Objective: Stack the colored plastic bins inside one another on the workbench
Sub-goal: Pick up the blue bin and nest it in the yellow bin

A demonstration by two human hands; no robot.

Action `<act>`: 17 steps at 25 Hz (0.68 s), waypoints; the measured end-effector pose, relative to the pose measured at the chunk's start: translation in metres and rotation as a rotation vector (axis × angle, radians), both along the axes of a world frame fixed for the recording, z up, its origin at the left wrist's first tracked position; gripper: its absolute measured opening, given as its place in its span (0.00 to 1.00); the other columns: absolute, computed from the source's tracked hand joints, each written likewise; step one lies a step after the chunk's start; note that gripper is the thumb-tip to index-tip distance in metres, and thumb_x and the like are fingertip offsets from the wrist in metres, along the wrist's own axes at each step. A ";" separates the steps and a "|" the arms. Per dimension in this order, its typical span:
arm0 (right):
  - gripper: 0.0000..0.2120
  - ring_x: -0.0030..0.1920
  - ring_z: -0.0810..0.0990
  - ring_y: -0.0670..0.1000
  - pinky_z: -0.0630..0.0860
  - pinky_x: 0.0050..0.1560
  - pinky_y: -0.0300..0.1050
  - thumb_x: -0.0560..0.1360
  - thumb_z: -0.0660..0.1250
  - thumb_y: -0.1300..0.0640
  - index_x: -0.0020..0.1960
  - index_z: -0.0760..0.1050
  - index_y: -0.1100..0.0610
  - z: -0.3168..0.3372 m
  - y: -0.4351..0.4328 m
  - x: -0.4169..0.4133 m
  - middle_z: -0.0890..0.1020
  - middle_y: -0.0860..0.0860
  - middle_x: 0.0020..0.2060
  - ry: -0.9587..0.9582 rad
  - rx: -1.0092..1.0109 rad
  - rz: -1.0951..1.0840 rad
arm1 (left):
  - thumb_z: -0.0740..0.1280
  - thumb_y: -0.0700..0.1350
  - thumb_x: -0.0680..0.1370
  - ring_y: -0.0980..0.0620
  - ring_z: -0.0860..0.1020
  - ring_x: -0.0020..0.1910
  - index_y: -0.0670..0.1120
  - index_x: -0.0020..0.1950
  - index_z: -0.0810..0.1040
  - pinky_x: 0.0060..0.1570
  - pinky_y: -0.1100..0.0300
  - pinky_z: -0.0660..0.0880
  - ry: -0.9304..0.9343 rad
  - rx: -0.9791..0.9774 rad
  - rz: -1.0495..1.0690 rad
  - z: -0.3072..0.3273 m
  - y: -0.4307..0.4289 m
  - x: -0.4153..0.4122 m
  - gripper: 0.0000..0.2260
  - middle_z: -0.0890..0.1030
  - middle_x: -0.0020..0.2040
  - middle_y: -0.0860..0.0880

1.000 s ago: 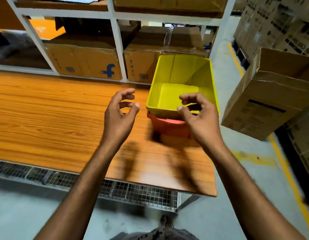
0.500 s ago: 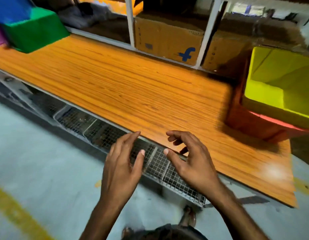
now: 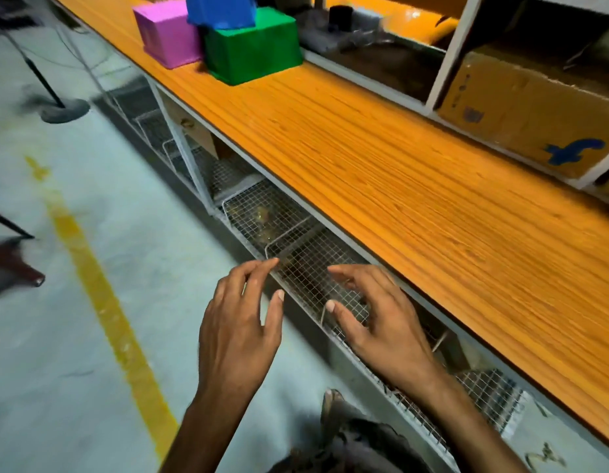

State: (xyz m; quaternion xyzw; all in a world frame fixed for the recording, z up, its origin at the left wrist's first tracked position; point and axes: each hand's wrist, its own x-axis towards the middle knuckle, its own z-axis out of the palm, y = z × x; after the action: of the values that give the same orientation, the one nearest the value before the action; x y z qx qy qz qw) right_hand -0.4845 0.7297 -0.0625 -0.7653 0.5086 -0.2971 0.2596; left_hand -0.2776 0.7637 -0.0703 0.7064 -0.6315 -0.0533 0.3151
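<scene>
While left hand [image 3: 235, 336] and right hand [image 3: 386, 331] hover empty, fingers loose, the bins [image 3: 251, 46] sit far along the workbench [image 3: 398, 182].

The frame is dimly, unevenly lit, with colours heavily saturated — the workbench [image 3: 415, 186] top glows orange. Motion blur is smeared across most of it: the wood grain is streaked and the coloured bins [image 3: 251, 49] at the far end are softened. Deep shadow is left in the shelf recesses [image 3: 391, 63]. Straight edges are bowed by the wide-angle lens — most strongly at the borders
</scene>
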 end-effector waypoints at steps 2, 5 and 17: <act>0.21 0.63 0.75 0.39 0.77 0.64 0.47 0.78 0.66 0.42 0.71 0.71 0.40 -0.003 -0.027 0.023 0.75 0.36 0.61 -0.017 0.040 0.031 | 0.68 0.50 0.81 0.54 0.75 0.63 0.57 0.72 0.74 0.53 0.56 0.75 0.043 0.022 0.034 -0.002 -0.022 0.018 0.19 0.76 0.66 0.57; 0.21 0.62 0.75 0.36 0.75 0.63 0.40 0.77 0.68 0.43 0.69 0.72 0.39 -0.010 -0.085 0.061 0.77 0.36 0.61 -0.076 0.114 0.078 | 0.68 0.52 0.80 0.57 0.78 0.62 0.61 0.70 0.73 0.52 0.56 0.78 0.148 0.069 0.067 -0.009 -0.071 0.051 0.18 0.75 0.64 0.62; 0.16 0.49 0.82 0.43 0.80 0.50 0.42 0.76 0.75 0.59 0.59 0.80 0.45 0.007 -0.279 0.185 0.84 0.44 0.50 -0.453 0.334 0.102 | 0.72 0.45 0.79 0.57 0.81 0.53 0.60 0.59 0.79 0.42 0.65 0.77 0.651 -0.018 0.239 0.008 -0.223 0.166 0.13 0.81 0.59 0.61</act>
State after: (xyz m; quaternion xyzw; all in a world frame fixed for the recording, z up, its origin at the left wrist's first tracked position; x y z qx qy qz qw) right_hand -0.2991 0.4510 -0.0551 -0.6509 0.4403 -0.3591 0.5036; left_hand -0.1117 0.5405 -0.0624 0.7186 -0.4113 -0.2329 0.5102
